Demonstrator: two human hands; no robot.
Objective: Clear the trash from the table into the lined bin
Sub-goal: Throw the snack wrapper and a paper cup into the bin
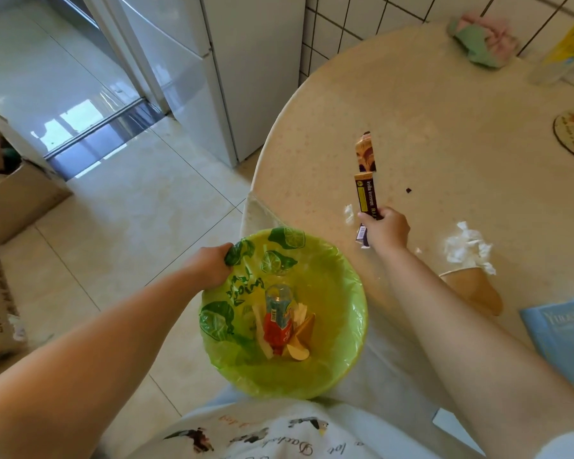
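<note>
Now R hand [385, 230] clenches purple wrapper [367, 199] near its low end, L hand [209, 266] grips bin [352, 342] rim.

The right hand [385, 230] hides the wrapper's [367, 197] lower part; the blue booklet [557, 336] runs off the right edge

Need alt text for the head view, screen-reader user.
Right hand lifts a purple wrapper off a round table, while the left hand holds the rim of a green-lined bin holding a bottle. Crumpled tissue lies on the table.
</note>
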